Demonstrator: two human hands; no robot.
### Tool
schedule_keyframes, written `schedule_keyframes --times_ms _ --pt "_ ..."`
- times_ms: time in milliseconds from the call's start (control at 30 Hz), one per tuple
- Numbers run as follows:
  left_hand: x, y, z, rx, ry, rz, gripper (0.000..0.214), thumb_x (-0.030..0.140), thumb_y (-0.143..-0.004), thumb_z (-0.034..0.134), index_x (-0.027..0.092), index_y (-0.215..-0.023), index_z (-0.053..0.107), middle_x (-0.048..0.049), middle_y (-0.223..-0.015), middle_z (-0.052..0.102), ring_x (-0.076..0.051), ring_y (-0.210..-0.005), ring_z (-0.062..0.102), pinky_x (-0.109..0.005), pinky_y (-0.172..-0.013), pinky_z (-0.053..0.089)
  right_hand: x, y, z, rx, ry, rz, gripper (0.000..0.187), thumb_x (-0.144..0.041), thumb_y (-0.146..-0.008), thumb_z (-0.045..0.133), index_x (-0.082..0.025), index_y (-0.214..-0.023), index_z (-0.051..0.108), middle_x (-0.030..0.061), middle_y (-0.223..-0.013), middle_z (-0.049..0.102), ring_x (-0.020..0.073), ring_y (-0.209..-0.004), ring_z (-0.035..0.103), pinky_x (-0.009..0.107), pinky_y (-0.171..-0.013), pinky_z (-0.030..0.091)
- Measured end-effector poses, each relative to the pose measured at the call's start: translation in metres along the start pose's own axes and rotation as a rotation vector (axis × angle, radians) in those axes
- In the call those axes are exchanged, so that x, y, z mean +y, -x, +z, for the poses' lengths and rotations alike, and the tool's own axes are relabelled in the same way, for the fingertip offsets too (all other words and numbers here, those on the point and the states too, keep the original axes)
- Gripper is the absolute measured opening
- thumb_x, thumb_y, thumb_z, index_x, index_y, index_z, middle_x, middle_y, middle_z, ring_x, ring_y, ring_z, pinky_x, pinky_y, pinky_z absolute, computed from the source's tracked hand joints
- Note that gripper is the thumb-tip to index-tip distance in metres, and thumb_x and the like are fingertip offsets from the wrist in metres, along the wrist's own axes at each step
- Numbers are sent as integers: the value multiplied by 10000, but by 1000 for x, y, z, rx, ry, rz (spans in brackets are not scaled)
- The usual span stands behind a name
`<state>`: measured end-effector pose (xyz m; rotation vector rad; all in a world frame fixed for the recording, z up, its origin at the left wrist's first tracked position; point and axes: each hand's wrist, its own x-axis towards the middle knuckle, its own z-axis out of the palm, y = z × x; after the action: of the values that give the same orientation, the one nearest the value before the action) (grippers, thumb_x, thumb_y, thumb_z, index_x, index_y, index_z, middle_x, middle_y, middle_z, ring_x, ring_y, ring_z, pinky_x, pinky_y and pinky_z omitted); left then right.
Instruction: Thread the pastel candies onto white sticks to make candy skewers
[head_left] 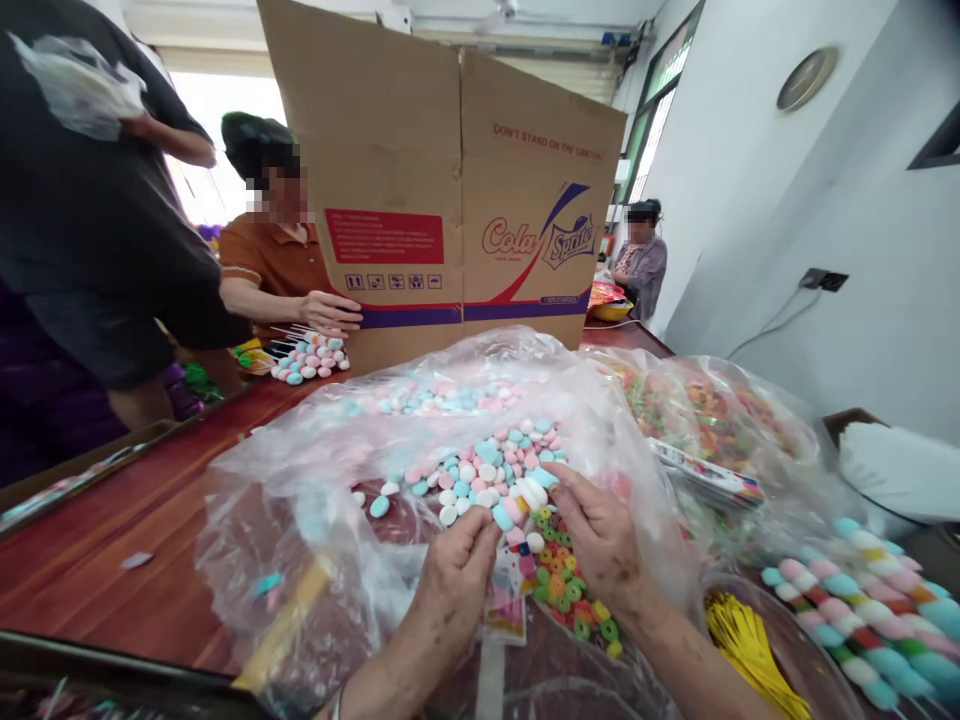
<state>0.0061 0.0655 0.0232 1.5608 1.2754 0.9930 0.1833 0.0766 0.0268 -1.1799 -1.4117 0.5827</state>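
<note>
Between my two hands is a short candy skewer (517, 503), a row of blue, white, pink and yellow pieces. My left hand (456, 565) pinches its near left end, by a blue piece. At the far right end, my right hand (600, 535) grips a light blue marshmallow candy (543, 478) between thumb and fingers. The stick itself is hidden. Behind the hands lie loose round marshmallow candies (487, 460) in pink, blue and white, inside an open clear plastic bag (300, 480). Green, orange and yellow gummy rings (559, 570) lie below, beside my right wrist.
Filled candy skewers (862, 610) and yellow twist ties (750, 650) lie at the right. Bags of gummy rings (705, 400) are behind them. A tall cardboard box (405, 150) stands across the red table (165, 510). A co-worker's hand (330, 312) touches the box near more skewers (311, 358).
</note>
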Motion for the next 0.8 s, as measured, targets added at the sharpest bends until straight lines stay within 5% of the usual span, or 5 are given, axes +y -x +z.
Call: schedule_keyframes --times_ms 200,400,800 --pt "6 -1 1 -53 27 -8 325 372 -895 449 212 -612 443 43 -503 490 -131 -503 454 -243 -547 352 -7 -3 -1 7 -134 52 345 -272 -891 580 -296 -1226 655 -16 -1281 644 201 -1202 581 342 -1051 442" --pt "0 4 4 -87 149 -16 324 375 -900 486 195 -631 501 39 -546 533 -117 -526 473 -223 -547 362 -6 -5 -1 17 -216 96 354 -289 -888 589 -282 -1238 646 0 -1261 657 201 -1219 566 369 -1098 392" --pt "-5 7 12 -101 251 -39 286 347 -886 539 178 -656 534 35 -591 558 -109 -570 491 -213 -572 366 -13 -3 -14 -104 -89 -83 344 -230 -908 523 -297 -1215 663 -20 -1227 671 183 -1146 604 332 -1040 431"
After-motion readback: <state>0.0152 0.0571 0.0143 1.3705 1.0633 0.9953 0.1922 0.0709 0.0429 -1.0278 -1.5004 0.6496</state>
